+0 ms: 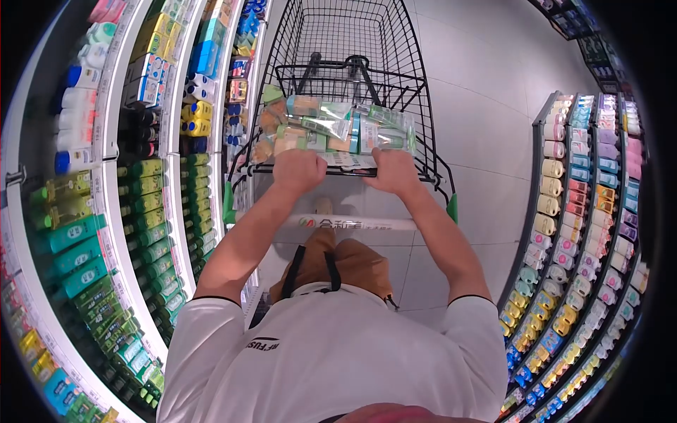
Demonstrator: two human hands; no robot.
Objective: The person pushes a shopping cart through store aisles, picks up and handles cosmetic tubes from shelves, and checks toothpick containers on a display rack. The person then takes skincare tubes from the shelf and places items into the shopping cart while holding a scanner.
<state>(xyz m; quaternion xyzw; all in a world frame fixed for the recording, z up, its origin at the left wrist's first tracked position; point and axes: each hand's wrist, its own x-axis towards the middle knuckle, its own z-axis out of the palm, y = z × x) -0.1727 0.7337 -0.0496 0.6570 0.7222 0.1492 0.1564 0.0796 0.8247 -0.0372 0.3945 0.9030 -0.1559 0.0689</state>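
Ahead of me stands a black wire shopping cart (345,42) with a white handle bar (374,223) and green end pieces. Both my forearms reach over that bar. My left hand (300,171) is closed at the rear edge of the cart's upper tray, and my right hand (393,170) is closed at the same edge further right. What lies inside the fingers is hidden. Several clear-wrapped packages (328,116) in green, blue and tan lie in the tray just beyond my hands. A printed paper or packet (347,160) lies between them.
Tall shelves (107,92) with bottles, tubes and boxes run close along the left. More curved shelves (539,176) full of bottles stand on the right. Grey tiled floor (479,84) stretches between the cart and the right shelves.
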